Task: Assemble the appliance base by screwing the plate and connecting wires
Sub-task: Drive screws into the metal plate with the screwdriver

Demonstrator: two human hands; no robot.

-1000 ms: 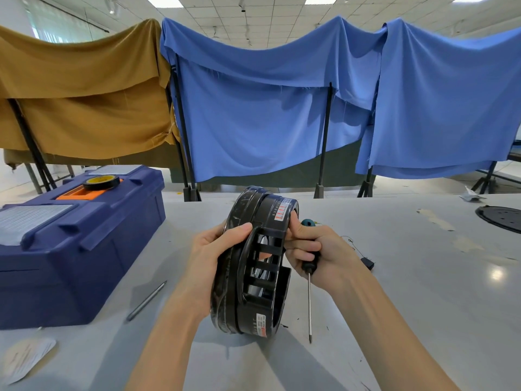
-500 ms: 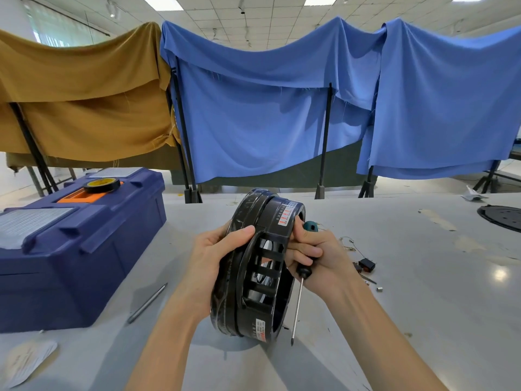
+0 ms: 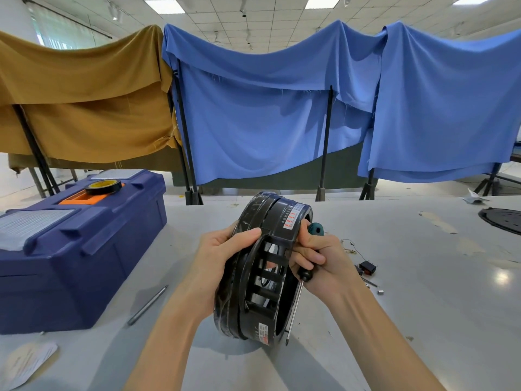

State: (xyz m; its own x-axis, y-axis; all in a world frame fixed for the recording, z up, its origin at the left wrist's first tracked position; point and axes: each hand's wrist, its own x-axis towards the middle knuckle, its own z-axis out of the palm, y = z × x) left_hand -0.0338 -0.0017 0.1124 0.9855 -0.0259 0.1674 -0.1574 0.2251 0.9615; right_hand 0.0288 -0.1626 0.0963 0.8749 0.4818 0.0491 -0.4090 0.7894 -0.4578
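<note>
Since the earlier frames, the screwdriver (image 3: 294,309) leans more: its shaft was almost vertical, and now its tip points down and to the left, close to the lower rim of the appliance base (image 3: 262,277). More small parts are also visible on the table beside the right wrist than before.

The black round base is held up on its edge between both hands, near the middle of the grey table (image 3: 423,320). Its slotted side wall faces the camera and its lower rim is down at the table surface. The left hand (image 3: 222,258) grips the left rim, with the thumb lying over the top edge and the fingers behind. The right hand (image 3: 318,266) is curled around the screwdriver handle, whose green end shows above the fist, and its thumb presses against the right rim of the base.

Just right of this hand lie a thin wire (image 3: 349,245), a small black switch part (image 3: 368,267) and some tiny screws (image 3: 380,292). A black perforated plate (image 3: 504,221) lies at the far right edge of the table, well apart from the base.

On the left stands a dark blue toolbox (image 3: 84,249) with a roll of black tape (image 3: 103,187) on its lid. A thin metal rod (image 3: 148,304) lies on the table between the toolbox and the left arm.
</note>
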